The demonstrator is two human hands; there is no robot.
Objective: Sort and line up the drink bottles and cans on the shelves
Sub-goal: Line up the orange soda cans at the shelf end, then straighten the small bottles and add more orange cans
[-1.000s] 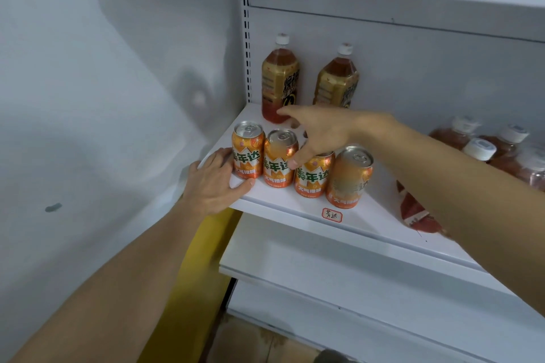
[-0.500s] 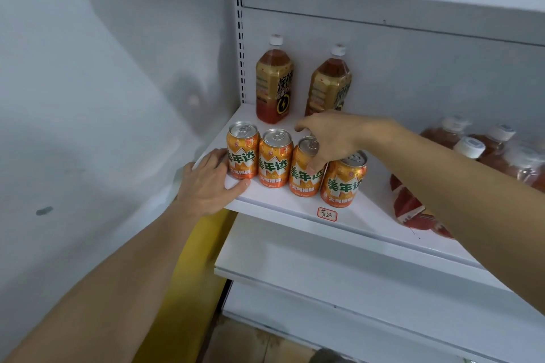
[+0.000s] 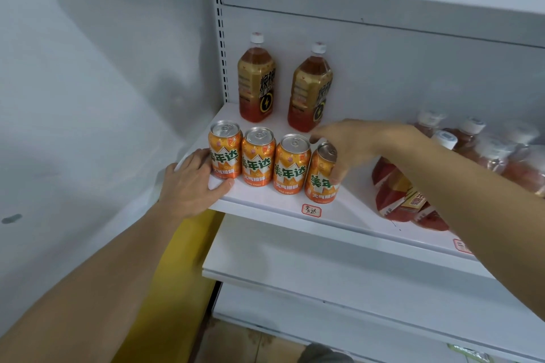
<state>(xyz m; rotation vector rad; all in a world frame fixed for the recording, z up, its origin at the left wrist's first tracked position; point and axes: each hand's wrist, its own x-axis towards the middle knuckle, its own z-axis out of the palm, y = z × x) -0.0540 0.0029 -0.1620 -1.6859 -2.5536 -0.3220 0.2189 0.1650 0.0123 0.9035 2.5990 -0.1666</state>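
Right hand (image 3: 351, 144) grips the fourth orange can (image 3: 321, 177); left hand (image 3: 191, 183) rests flat, relaxed.

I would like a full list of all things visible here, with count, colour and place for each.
orange cans: four, orange with silver tops, in a row along the shelf front, left part.
tall bottles: two, gold label and amber drink, behind the cans.
red bottles: several, white caps, right side, blurred.
shelf: one, white; price tags on its front edge.
left hand: rests on the shelf corner beside the first can.
right hand: grips the fourth can.
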